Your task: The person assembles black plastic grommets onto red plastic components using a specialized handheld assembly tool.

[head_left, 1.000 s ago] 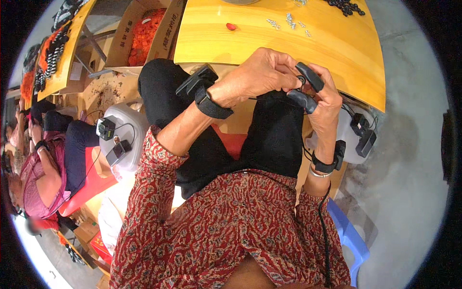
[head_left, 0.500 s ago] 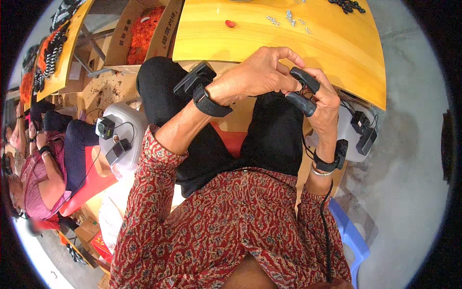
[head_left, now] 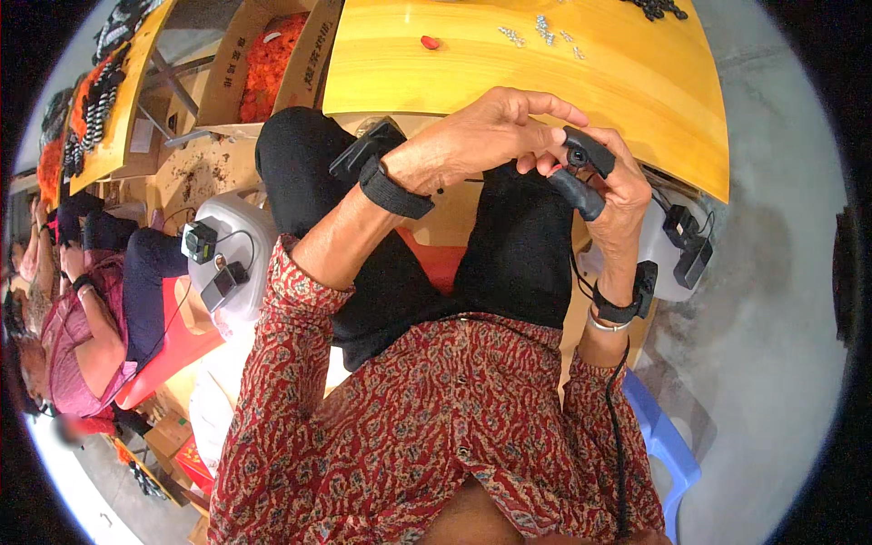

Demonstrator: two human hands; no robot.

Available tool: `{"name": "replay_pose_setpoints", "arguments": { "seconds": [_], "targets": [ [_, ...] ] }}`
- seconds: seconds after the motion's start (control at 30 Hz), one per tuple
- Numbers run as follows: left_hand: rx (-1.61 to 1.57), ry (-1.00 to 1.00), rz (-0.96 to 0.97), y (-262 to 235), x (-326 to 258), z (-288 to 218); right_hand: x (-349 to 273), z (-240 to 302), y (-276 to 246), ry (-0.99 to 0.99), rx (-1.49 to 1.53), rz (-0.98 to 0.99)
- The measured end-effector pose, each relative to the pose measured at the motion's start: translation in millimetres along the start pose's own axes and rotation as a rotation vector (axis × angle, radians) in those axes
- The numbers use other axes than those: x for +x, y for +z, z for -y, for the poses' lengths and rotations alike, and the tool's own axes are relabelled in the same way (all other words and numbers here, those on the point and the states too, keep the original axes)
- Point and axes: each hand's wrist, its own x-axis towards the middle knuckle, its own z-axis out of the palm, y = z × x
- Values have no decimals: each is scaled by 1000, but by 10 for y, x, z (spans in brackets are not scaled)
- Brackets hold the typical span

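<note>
My right hand (head_left: 618, 191) grips a small black plastic part (head_left: 581, 168) with a round hole in its upper end, held above my lap in front of the yellow table (head_left: 563, 82). My left hand (head_left: 481, 136) reaches across, its fingertips pinching at the top of the same black part. Both wrists carry black strapped devices (head_left: 377, 168). A small red piece (head_left: 431, 43) and several little metal bits (head_left: 540, 27) lie on the tabletop, beyond both hands.
A cardboard box of orange pieces (head_left: 268, 64) stands at the left of the table. A white container with black devices (head_left: 222, 259) sits beside my left knee. Another person in a pink top (head_left: 77, 336) sits at far left. A blue stool (head_left: 668, 445) is at lower right.
Both hands have stayed together on the black part; the part has been turned slightly in my fingers, with the hole end now upward.
</note>
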Motion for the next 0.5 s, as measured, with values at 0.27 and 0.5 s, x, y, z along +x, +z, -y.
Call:
{"name": "replay_pose_setpoints", "arguments": {
  "seconds": [0.27,0.5],
  "targets": [
    [-103,-20,30,16,-5,-32,-15,40,-71,6,-79,43],
    [-93,40,130,47,-27,19,-16,63,-98,-58,-194,-41]
  ]
}}
